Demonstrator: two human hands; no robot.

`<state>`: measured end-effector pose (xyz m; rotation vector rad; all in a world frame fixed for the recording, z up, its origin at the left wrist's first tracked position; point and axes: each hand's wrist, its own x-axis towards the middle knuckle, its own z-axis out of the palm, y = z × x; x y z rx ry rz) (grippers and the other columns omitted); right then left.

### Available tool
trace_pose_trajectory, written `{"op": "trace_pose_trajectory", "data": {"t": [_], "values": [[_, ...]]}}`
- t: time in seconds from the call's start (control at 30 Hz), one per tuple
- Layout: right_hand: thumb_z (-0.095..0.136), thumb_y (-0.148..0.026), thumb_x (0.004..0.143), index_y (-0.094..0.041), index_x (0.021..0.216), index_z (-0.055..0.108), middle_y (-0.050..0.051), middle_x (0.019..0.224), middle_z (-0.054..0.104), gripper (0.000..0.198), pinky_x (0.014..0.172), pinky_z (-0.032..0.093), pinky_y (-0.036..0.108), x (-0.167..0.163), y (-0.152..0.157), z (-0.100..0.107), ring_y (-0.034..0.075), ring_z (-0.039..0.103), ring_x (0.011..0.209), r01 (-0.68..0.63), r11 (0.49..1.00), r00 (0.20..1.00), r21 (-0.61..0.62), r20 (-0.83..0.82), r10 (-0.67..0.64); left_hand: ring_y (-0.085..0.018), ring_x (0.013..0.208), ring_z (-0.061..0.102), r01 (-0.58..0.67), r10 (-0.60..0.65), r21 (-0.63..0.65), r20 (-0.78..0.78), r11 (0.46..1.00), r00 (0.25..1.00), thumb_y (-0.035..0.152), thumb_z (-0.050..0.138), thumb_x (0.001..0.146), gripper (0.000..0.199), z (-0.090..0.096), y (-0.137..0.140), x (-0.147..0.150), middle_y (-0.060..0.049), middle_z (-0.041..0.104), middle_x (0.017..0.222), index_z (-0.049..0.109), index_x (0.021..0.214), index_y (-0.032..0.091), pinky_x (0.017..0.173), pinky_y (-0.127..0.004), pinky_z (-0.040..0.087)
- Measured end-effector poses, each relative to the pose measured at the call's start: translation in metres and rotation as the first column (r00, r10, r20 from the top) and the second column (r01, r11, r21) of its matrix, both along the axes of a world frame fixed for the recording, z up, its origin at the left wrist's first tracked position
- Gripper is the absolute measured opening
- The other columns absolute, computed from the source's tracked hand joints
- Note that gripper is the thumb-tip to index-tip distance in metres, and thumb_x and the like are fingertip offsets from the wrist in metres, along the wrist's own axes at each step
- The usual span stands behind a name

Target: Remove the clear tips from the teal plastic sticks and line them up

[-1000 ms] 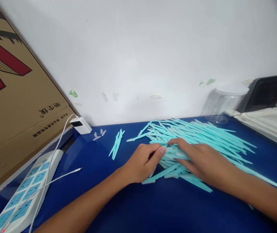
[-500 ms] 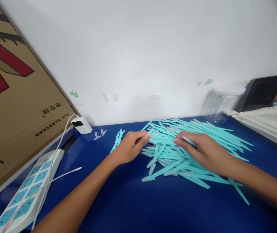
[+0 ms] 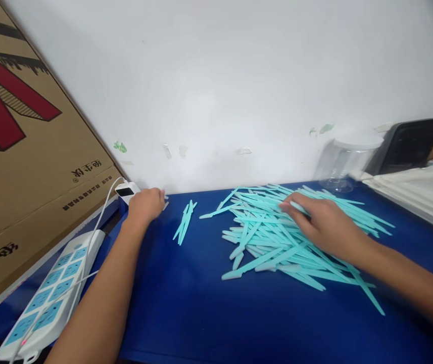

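My left hand [image 3: 146,206] is closed at the far left of the table, over small translucent caps [image 3: 166,204]; whatever its fingers pinch is hidden. My right hand [image 3: 320,222] is closed on a teal eyebrow razor [image 3: 298,207], its end showing between thumb and forefinger. Beneath and around that hand spreads a large loose pile of teal eyebrow razors [image 3: 273,247], many with pale covered tips. Between my hands lies a small separate group of teal razors [image 3: 186,222], crossed over one another.
A white power strip [image 3: 53,293] with a cable runs along the left edge, near a white charger [image 3: 125,190]. A cardboard box [image 3: 42,167] stands on the left. At the back right are a clear jar [image 3: 352,162], a black stand [image 3: 409,146] and white stacked sheets [image 3: 417,192].
My left hand has moved left, from the pile's edge to the small caps. My right hand stays over the pile, raised slightly. A razor now sticks out leftward from the pile.
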<state>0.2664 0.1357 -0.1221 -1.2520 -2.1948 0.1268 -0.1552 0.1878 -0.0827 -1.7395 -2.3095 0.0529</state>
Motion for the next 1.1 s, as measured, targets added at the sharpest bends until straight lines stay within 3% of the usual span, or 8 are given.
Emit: {"op": "trace_pose_trajectory", "data": {"t": [0.27, 0.47, 0.53, 0.6, 0.67, 0.73, 0.93, 1.1], "values": [[0.039, -0.047, 0.109, -0.023, 0.088, 0.053, -0.004, 0.05, 0.045, 0.035, 0.048, 0.023, 0.029, -0.003, -0.002, -0.001, 0.016, 0.04, 0.041, -0.017, 0.997, 0.999, -0.075, 0.032, 0.019, -0.045, 0.107, 0.07, -0.11, 0.121, -0.167, 0.058, 0.98, 0.991, 0.054, 0.04, 0.098, 0.058, -0.013, 0.003, -0.023, -0.03, 0.073, 0.118, 0.076, 0.11, 0.01, 0.083, -0.049, 0.053], [0.041, -0.041, 0.108, -0.021, 0.094, 0.057, -0.005, 0.049, 0.046, 0.029, 0.048, 0.024, 0.028, -0.004, -0.005, 0.0, 0.015, 0.04, 0.039, 0.023, 0.998, 1.0, 0.057, 0.004, -0.024, -0.033, 0.09, 0.068, 0.076, -0.101, 0.209, 0.111, 0.975, 0.989, 0.057, 0.045, 0.099, 0.053, -0.007, -0.007, 0.028, -0.02, 0.075, 0.096, 0.077, 0.101, 0.014, 0.075, -0.037, 0.047], [0.043, -0.038, 0.108, -0.021, 0.098, 0.058, -0.006, 0.049, 0.044, 0.025, 0.048, 0.024, 0.029, -0.005, -0.007, 0.001, 0.015, 0.037, 0.038, 0.054, 0.99, 0.999, 0.13, -0.005, -0.054, -0.021, 0.072, 0.061, 0.348, -0.448, 0.311, 0.355, 0.884, 0.821, 0.058, 0.047, 0.1, 0.052, -0.017, -0.02, 0.068, -0.009, 0.07, 0.077, 0.078, 0.092, 0.016, 0.067, -0.03, 0.042], [0.043, -0.035, 0.108, -0.021, 0.1, 0.058, -0.007, 0.048, 0.043, 0.022, 0.048, 0.024, 0.029, -0.005, -0.01, 0.0, 0.014, 0.035, 0.036, 0.081, 0.98, 0.997, 0.184, -0.02, -0.078, -0.015, 0.063, 0.052, 0.467, -0.634, 0.432, 0.584, 0.771, 0.507, 0.062, 0.053, 0.098, 0.056, -0.03, -0.037, 0.111, -0.004, 0.064, 0.069, 0.079, 0.087, 0.015, 0.06, -0.027, 0.037], [0.043, -0.033, 0.108, -0.021, 0.101, 0.056, -0.007, 0.049, 0.045, 0.019, 0.048, 0.025, 0.029, -0.008, -0.015, 0.0, 0.014, 0.035, 0.036, 0.075, 0.974, 0.997, 0.213, -0.039, -0.069, -0.013, 0.063, 0.048, 0.53, -0.67, 0.491, 0.709, 0.692, 0.219, 0.058, 0.059, 0.097, 0.048, -0.042, -0.054, 0.145, -0.003, 0.065, 0.075, 0.082, 0.104, 0.016, 0.059, -0.026, 0.036], [0.043, -0.031, 0.108, -0.022, 0.103, 0.055, -0.006, 0.053, 0.049, 0.016, 0.048, 0.027, 0.028, -0.012, -0.021, -0.002, 0.013, 0.038, 0.037, 0.027, 0.976, 0.999, 0.214, -0.043, -0.018, -0.012, 0.062, 0.044, 0.521, -0.635, 0.512, 0.768, 0.683, 0.078, 0.054, 0.062, 0.097, 0.044, -0.048, -0.069, 0.166, 0.0, 0.058, 0.071, 0.081, 0.111, 0.017, 0.059, -0.026, 0.035], [0.042, -0.027, 0.108, -0.024, 0.102, 0.053, -0.003, 0.065, 0.06, 0.013, 0.052, 0.034, 0.027, -0.023, -0.034, -0.011, 0.016, 0.054, 0.049, -0.24, 0.969, 0.97, 0.058, -0.007, 0.241, -0.017, 0.072, 0.057, 0.453, -0.511, 0.519, 0.846, 0.725, -0.151, 0.052, 0.059, 0.099, 0.052, -0.044, -0.086, 0.178, -0.001, 0.049, 0.059, 0.062, 0.062, 0.016, 0.068, -0.028, 0.041], [0.043, -0.023, 0.107, -0.023, 0.113, 0.059, 0.003, 0.084, 0.073, 0.016, 0.057, 0.041, 0.028, -0.022, -0.03, -0.013, 0.018, 0.066, 0.061, -0.317, 0.948, 0.948, 0.031, 0.048, 0.315, -0.009, 0.051, 0.041, 0.409, -0.425, 0.446, 0.893, 0.796, -0.146, 0.059, 0.063, 0.095, 0.052, -0.043, -0.082, 0.177, 0.001, 0.053, 0.061, 0.063, 0.068, 0.015, 0.051, -0.025, 0.031]]}}
